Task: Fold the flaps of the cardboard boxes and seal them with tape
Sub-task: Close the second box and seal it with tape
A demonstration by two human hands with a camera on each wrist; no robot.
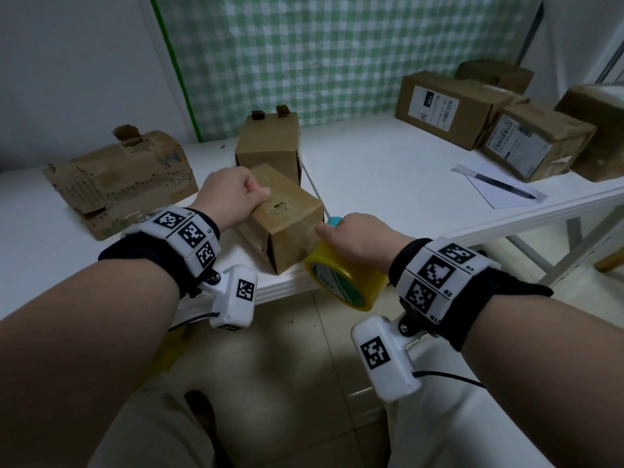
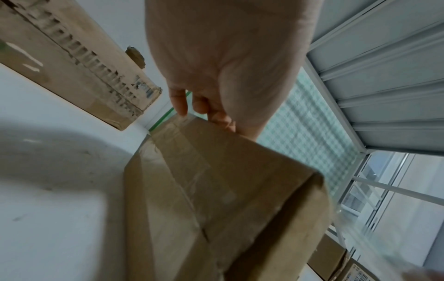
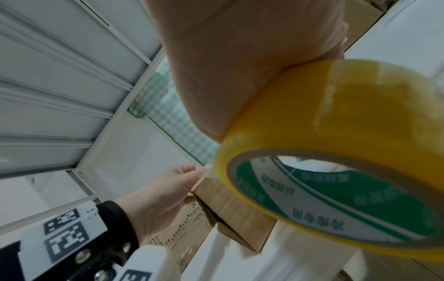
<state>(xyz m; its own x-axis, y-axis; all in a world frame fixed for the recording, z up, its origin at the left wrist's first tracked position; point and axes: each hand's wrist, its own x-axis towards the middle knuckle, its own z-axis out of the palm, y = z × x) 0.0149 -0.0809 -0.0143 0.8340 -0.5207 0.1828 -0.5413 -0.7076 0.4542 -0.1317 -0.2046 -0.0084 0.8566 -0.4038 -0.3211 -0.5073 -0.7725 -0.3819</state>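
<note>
Head view shows a white bench carrying cardboard from large to small: a torn, flattened carton at the left, a cluster of labelled closed boxes at the far right, an upright box in the middle, and in front of it the small box being worked on, lying near the bench's front edge. Its flaps look folded shut, and clear tape appears to run over its top and near end, so sealing seems under way; cutting the strip is left. What any box contains is hidden. The left hand grips the small box's far top edge, fingers curled over it. The right hand holds the yellow tape roll against the box's near corner.
</note>
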